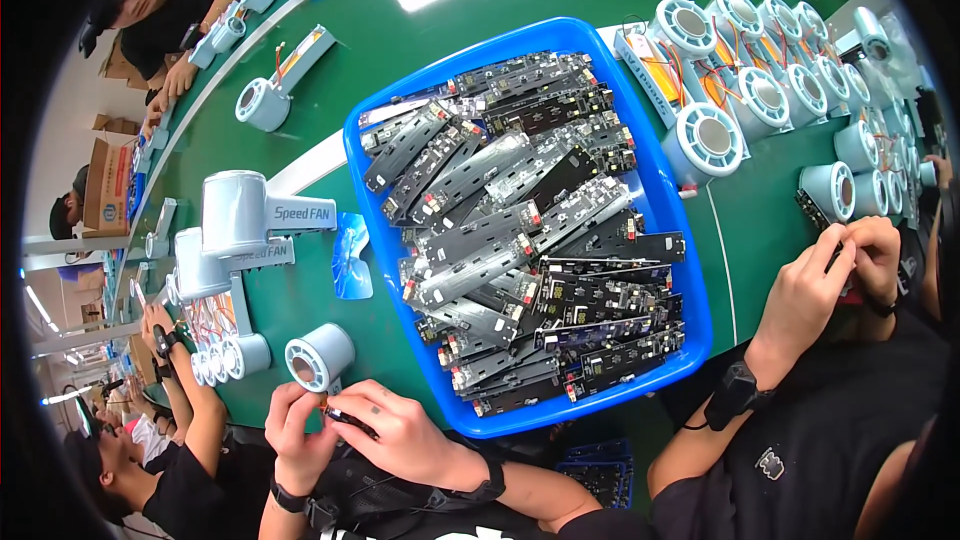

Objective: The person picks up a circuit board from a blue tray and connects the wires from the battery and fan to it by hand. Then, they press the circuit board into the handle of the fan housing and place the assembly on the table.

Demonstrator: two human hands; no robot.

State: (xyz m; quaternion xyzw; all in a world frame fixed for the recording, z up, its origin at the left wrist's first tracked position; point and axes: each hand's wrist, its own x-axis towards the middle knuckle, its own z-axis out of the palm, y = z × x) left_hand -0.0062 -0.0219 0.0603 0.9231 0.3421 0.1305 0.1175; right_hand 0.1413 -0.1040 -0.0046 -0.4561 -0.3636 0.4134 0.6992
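At the near edge of the table, left of the blue tub, my two hands meet below a pale blue fan head (320,355). A short piece of its handle shows under the round head; my fingers cover the rest. My right hand (395,430) is closed on a narrow black circuit board (352,423), seen almost edge-on. Against it, my left hand (300,440) pinches with thumb and fingers beside a small orange-red bit, perhaps wire. What exactly the left fingertips grip is hidden.
A blue tub (695,285) piled with circuit boards (560,210) fills the middle. Fan bodies (235,215) and a blue film piece (352,255) lie left. Many fan units (705,143) stand far right. A co-worker's hands (815,280) work at right; other people sit left.
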